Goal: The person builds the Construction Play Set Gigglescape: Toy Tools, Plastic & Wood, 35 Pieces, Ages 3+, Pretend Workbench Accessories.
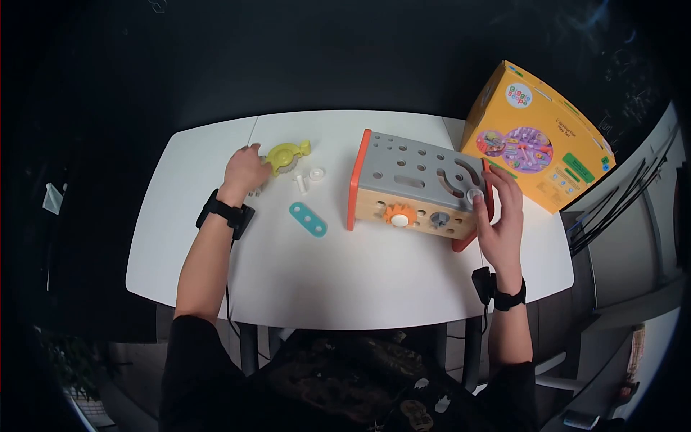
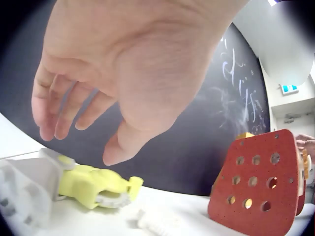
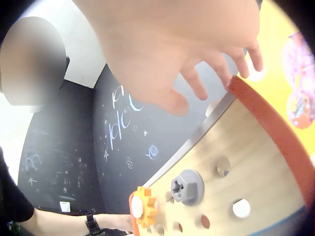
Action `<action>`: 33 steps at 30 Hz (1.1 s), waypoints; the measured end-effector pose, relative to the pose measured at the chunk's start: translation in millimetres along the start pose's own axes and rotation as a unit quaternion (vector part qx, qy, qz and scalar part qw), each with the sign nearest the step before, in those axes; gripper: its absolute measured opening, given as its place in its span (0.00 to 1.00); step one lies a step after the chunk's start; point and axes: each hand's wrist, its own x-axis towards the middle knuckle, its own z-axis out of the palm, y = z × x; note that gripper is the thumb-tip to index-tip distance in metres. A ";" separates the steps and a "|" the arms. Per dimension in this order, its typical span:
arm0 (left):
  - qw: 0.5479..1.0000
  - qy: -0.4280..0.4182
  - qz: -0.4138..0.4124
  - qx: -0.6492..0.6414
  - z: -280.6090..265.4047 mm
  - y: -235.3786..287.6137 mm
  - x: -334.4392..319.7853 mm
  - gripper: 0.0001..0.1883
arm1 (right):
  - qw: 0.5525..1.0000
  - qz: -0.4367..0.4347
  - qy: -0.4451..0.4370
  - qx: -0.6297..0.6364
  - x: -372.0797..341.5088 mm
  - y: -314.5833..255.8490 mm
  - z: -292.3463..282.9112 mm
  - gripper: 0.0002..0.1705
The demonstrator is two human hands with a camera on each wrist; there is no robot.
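Observation:
My left hand (image 1: pixel 246 175) is over the table's left side, fingers relaxed, beside a yellow-green toy circular saw (image 1: pixel 284 154). The left wrist view shows a gap between the thumb and fingers, with a grey plastic piece (image 2: pixel 29 189) below them. My right hand (image 1: pixel 502 216) is at the right end of a toy workbench (image 1: pixel 403 178), fingers spread. In the right wrist view its fingertips reach the red end panel (image 3: pixel 270 128). A white round piece (image 1: pixel 474 195) on the grey top lies by the right thumb. An orange gear (image 1: pixel 399 216) and a grey hex piece (image 1: pixel 440 220) sit on the front.
Between the saw and the workbench lie a white bolt (image 1: pixel 301 184) and a white ring (image 1: pixel 317 174). A teal strip with holes (image 1: pixel 308 219) is nearer the front of the white table (image 1: pixel 288 288). At the back right stands a yellow toy box (image 1: pixel 576 155).

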 end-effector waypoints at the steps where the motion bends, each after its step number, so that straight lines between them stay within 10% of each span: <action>1: 1.000 0.004 0.000 0.000 3.8 -2.9 1.1 0.28 | 1.000 -0.002 0.003 0.000 -0.8 3.4 4.5 0.16; 4: 0.998 -0.025 -0.015 0.056 9.3 -9.1 -0.8 0.32 | 0.990 0.123 -0.049 0.057 -6.9 14.8 24.1 0.19; 16: 0.993 -0.079 -0.038 0.082 1.8 3.3 5.7 0.24 | 0.993 0.059 -0.067 0.071 -4.4 18.1 24.8 0.14; 24: 0.965 0.175 0.072 -0.183 -50.4 71.2 -3.7 0.31 | 0.990 0.038 -0.084 0.109 0.4 24.4 27.2 0.13; 33: 0.848 0.077 0.199 -0.485 -79.4 156.8 -29.9 0.29 | 0.988 0.029 -0.101 0.117 3.0 24.6 25.5 0.14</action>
